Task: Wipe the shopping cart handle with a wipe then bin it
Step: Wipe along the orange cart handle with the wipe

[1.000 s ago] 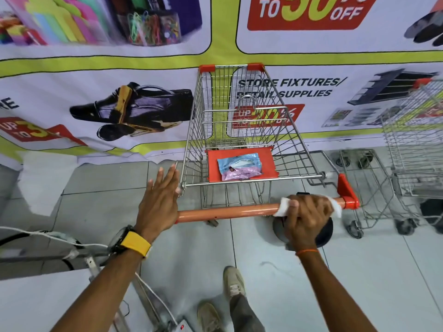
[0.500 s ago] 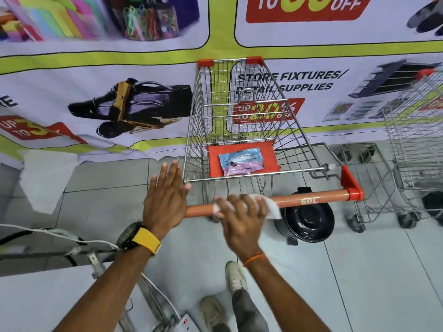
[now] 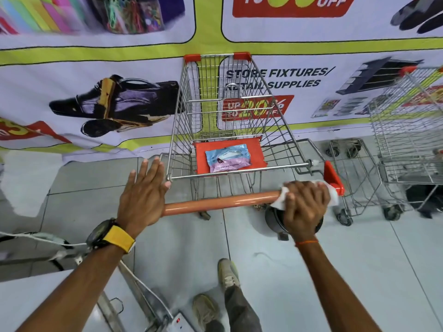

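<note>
Cables [image 3: 36, 238] trail over the tiled floor at far left, next to a white surface in the bottom-left corner. Power strip [image 3: 181, 323] with a red light at bottom edge. Left hand [image 3: 141, 197]: flat, fingers spread and straight, palm pressed onto the left end of the orange handle [image 3: 215, 202], not wrapped round it. Fingertips reach toward the cart's left rear corner. Watch [image 3: 111, 236] with yellow strap on that wrist.

Shopping cart [image 3: 230, 121]: wire basket, nose against the printed banner [image 3: 96, 68] on the wall. Orange child-seat flap [image 3: 257, 158] folded down inside; wipes pack [image 3: 227, 158], blue and pink, lies flat on it. Person's two shoes [image 3: 227, 275] on the floor below the handle.

Right hand [image 3: 305, 206]: clenched over the handle's right end, clamped on the white wipe [image 3: 280, 196]. Wipe is wrapped round the bar under the fingers, edges sticking out on both sides of the fist, the right edge touching the red end bracket [image 3: 334, 177]. Thin orange thread on that wrist. Bare handle runs between the two hands.

Black round bin [image 3: 274, 218] on the floor right under the right hand, mostly hidden by it; can't tell whether the lid is open. Second wire cart [image 3: 407, 130] at far right, apart from the first one.
</note>
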Demonstrator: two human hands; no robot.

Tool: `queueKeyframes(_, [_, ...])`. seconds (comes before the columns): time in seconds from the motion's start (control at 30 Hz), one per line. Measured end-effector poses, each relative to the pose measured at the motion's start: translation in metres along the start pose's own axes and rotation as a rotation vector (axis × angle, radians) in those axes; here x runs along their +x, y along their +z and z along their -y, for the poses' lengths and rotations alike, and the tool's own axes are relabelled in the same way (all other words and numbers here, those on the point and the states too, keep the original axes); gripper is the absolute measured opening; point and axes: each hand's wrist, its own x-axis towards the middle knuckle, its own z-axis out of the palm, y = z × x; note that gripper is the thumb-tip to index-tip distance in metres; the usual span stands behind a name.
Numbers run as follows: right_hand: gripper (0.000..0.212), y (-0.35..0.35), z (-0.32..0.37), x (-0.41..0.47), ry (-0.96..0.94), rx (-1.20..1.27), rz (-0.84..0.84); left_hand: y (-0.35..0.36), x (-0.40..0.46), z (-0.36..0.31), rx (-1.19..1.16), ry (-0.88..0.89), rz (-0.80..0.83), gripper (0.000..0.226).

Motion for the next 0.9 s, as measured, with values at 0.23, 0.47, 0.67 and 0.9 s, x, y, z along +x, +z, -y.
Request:
queueKeyframes(0.23, [0.034,0.012,0.024,-0.001,0.081,0.02,-0.054,0.003,0.005,-0.01,0.0,-0.032,-0.002,0.06])
queueKeyframes(0.47, [0.027,0.047,0.149,-0.03,-0.096,0.125,0.144,0.003,0.003,-0.006,-0.034,-0.051,-0.011,0.058])
queueKeyframes(0.67, [0.026,0.049,0.201,-0.035,-0.218,0.126,0.21,0.001,0.005,0.008,0.005,-0.047,0.0,0.057])
queueKeyframes(0.9, [0.028,0.013,0.052,-0.022,-0.033,0.027,0.101,0.0,0.005,0.011,0.004,-0.063,-0.013,0.054])
